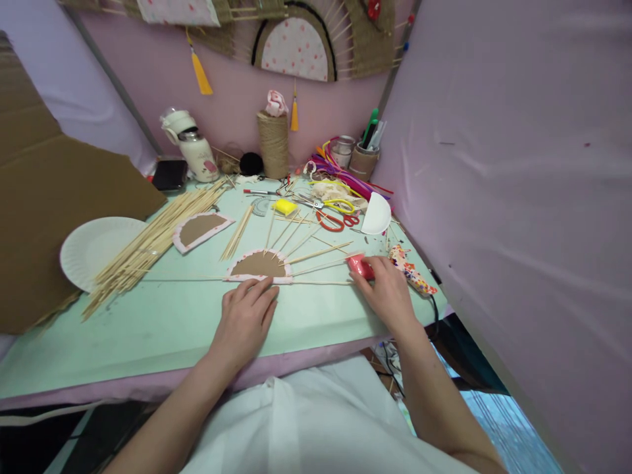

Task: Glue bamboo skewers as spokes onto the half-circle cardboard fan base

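My left hand (pixel 248 315) lies with its fingers stretched out on the lower edge of a cardboard half-circle (pixel 259 265) with a pale patterned border. Thin wooden sticks (pixel 316 254) fan out from the half-circle to the upper right, and one long stick runs along its straight side. At the right ends of the lower sticks, my right hand (pixel 388 289) has its fingers closed around a small shiny red block (pixel 360 266). Whether the block touches the stick ends I cannot tell. A second bordered half-circle (pixel 201 230) lies to the upper left.
A bundle of sticks (pixel 160 240) overlaps a white paper plate (pixel 101 242) on the left. Behind are a yellow block (pixel 285 207), scissors (pixel 330 222), a twine spool (pixel 273 145) and a bottle (pixel 197 153). A colourful glue gun (pixel 412 271) lies right, its cord over the edge.
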### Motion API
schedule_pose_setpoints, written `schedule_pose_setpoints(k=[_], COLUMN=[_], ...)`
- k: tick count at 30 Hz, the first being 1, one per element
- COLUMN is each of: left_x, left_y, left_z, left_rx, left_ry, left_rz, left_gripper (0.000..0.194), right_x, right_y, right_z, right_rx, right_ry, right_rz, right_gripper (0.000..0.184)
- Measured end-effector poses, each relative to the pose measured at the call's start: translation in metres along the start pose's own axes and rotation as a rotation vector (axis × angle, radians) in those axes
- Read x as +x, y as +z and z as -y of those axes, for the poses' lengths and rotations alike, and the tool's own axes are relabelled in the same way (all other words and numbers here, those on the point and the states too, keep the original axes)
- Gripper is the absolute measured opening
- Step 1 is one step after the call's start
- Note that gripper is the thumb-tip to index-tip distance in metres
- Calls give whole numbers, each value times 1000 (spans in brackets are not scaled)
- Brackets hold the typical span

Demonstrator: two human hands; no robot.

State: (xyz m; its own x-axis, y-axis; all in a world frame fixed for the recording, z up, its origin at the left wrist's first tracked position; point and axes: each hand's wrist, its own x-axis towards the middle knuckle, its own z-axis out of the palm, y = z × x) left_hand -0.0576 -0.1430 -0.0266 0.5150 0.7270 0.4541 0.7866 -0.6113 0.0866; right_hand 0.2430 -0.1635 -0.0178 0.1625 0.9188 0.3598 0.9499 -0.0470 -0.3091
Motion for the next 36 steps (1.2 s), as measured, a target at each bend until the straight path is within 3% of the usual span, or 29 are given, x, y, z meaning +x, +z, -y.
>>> schedule_pose_setpoints(k=[5, 9, 17, 21, 36], left_x=[9, 33, 75, 78, 77], left_y=[-4, -5, 16, 22, 27], left_z=[-11, -33, -49, -50, -47], left_rx=[-44, -96, -59, -62, -89], left_ry=[-3, 59, 119, 105, 118], left_rz=[-13, -18, 219, 268, 197], left_gripper=[23, 22, 15, 18, 22], right_x=[11, 31, 37, 34, 49], right_y=[-13, -22, -28, -29, -19], right_z=[-15, -26, -34, -33, -28], right_rx=[137, 229, 246, 229, 148], right_ry=[-12, -66, -92, -57, -122], right_rz=[-59, 21, 117, 157, 229], right_gripper=[27, 25, 24, 25, 35])
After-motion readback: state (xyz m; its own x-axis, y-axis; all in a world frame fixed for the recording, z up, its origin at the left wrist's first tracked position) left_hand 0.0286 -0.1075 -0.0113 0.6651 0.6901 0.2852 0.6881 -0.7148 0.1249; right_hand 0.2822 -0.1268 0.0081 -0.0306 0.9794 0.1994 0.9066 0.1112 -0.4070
